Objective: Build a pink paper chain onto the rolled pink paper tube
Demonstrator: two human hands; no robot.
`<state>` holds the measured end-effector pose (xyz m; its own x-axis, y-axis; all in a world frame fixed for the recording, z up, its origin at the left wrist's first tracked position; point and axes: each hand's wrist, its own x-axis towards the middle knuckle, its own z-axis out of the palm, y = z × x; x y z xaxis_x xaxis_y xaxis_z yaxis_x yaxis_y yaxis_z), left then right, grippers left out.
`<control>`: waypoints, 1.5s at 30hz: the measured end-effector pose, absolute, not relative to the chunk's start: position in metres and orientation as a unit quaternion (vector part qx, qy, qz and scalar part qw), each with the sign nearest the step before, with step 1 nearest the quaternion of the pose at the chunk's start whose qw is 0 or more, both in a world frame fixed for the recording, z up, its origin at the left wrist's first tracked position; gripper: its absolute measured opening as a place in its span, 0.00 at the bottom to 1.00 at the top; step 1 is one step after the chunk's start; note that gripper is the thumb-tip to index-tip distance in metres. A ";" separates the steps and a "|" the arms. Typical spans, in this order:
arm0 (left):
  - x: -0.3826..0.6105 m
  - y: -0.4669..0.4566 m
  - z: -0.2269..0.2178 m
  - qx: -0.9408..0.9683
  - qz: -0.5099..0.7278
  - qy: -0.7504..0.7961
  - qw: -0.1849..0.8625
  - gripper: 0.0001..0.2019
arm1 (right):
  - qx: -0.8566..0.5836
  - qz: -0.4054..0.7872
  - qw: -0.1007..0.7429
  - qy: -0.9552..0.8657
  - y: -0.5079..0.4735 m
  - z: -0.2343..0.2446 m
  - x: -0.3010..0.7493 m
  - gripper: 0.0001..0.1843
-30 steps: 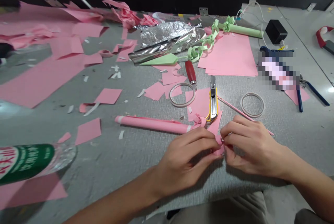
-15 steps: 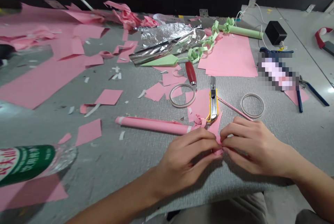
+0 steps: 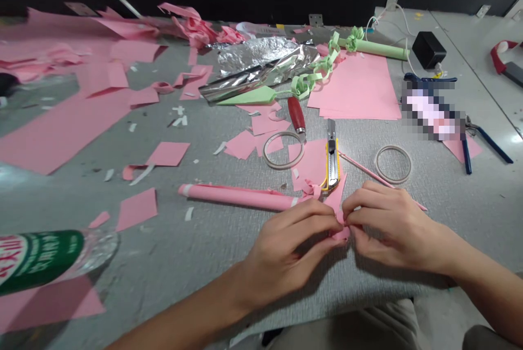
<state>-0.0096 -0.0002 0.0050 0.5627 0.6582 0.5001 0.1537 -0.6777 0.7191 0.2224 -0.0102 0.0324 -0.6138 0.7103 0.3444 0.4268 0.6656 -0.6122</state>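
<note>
The person is leaning over the desk [image 3: 196, 246], and both hands are meeting near its front edge, at about five o'clock on the surface. The left hand [image 3: 286, 246] and the right hand [image 3: 388, 225] are pinching one small pink scrap [image 3: 342, 234] between them. The fingers of both are clenched on it, tip to tip, so most of the scrap is hidden. It is sitting just above the desk, right between the two sets of fingertips.

At eleven o'clock from the hands a pink roll [image 3: 237, 196] is lying flat, its near end almost touching the left knuckles. At twelve o'clock a yellow knife [image 3: 333, 157] is resting on a pink offcut, pointing away from the person. A tape ring [image 3: 284, 149] is lying to the knife's left and a second ring [image 3: 393, 164] to its right, with a thin pink stick [image 3: 363, 170] running between the knife and that second ring and passing behind the right hand.

Farther off at twelve o'clock, crumpled foil [image 3: 261, 59] and a green paper chain [image 3: 314, 75] are lying beside a big pink sheet [image 3: 355, 88]. At nine o'clock a bottle [image 3: 44, 257] with a green label is lying on its side. At two o'clock blue-handled pliers [image 3: 466, 148] are resting near the desk's right edge.
</note>
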 end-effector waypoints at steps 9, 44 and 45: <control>-0.010 -0.001 0.007 0.821 0.404 0.252 0.316 0.07 | -0.339 0.279 0.276 -0.855 -0.010 0.040 0.227 0.08; -0.011 0.000 0.004 0.778 0.409 0.324 0.349 0.09 | -0.402 0.480 0.380 -0.681 -0.005 0.031 0.227 0.20; -0.012 0.000 0.004 0.770 0.412 0.327 0.362 0.10 | -0.402 0.496 0.384 -0.667 -0.004 0.029 0.229 0.23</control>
